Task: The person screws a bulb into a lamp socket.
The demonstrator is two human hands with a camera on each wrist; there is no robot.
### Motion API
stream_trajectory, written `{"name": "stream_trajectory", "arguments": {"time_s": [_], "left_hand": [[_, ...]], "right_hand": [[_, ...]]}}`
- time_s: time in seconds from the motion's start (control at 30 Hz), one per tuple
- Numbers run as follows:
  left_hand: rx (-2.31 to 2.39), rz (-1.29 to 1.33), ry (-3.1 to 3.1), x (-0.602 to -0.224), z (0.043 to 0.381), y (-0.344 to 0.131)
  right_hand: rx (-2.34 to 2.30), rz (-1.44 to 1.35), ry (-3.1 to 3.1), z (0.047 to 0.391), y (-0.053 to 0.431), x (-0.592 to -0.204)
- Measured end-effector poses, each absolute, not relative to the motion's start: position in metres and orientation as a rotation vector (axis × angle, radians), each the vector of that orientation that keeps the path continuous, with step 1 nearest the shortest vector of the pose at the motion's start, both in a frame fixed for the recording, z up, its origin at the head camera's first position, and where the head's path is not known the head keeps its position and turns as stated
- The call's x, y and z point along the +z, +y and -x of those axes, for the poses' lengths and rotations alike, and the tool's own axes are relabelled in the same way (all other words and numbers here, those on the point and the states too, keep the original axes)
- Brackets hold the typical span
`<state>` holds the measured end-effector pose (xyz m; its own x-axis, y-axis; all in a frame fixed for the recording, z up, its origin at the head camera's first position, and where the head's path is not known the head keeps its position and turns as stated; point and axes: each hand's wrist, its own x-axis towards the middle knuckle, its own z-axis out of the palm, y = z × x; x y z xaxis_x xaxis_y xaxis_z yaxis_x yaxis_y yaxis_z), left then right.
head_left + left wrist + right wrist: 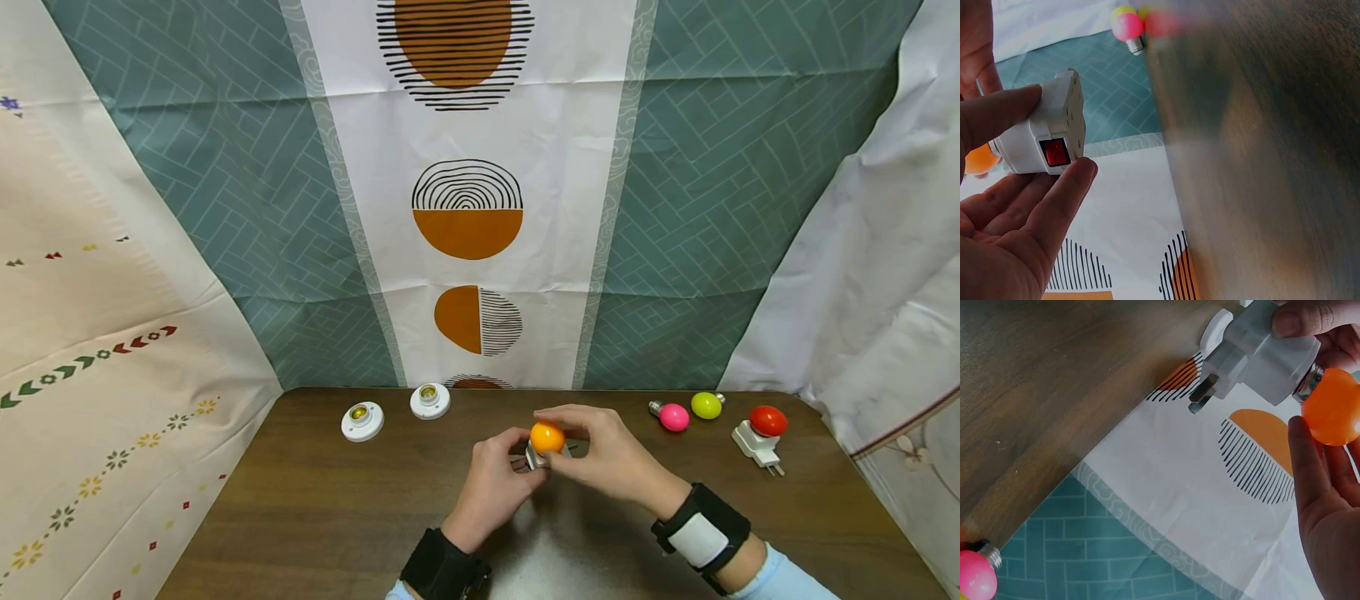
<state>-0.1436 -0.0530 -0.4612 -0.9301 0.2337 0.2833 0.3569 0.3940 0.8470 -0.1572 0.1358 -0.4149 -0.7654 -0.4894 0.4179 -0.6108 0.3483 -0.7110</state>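
Note:
In the head view both hands meet over the table's middle. My left hand [497, 482] grips a white plug-in lamp socket [1270, 353] between thumb and fingers; its two metal prongs [1201, 394] stick out in the right wrist view. A red rocker switch [1055, 152] shows on its side in the left wrist view. My right hand [611, 457] holds an orange light bulb [547, 437] with thumb and fingertips around the globe. The bulb's metal base [1308, 383] shows partly at the socket's mouth, the rest of it hidden inside.
Two round white lamp holders [362, 422] sit at the back left of the wooden table [337, 517]. To the right lie a pink bulb [674, 417], a yellow-green bulb [706, 406] and another plug-in socket [757, 446] bearing a red bulb [768, 421]. Patterned cloth [675, 167] hangs behind.

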Motion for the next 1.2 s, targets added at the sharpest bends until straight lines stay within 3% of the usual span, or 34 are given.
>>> {"name": "stream_trajectory", "arguments": {"time_s": [0.37,0.7,1.2], "left_hand": [[-1.576,0.557,-2.509,-0.4619,0.1432,-0.0534],[-1.551,0.534,-2.519,-0.4623,0.1436,-0.0532],[-1.584,0.546,-2.524,-0.4605,0.1428,-0.0533]], "right_hand": [[1.384,-0.889,-2.451,0.1564,0.134,-0.4135],[1.344,-1.079,-2.48,0.1575,0.1348,-0.4146],[1.358,-1.025,-2.457,0.158,0.1359,-0.4143]]}}
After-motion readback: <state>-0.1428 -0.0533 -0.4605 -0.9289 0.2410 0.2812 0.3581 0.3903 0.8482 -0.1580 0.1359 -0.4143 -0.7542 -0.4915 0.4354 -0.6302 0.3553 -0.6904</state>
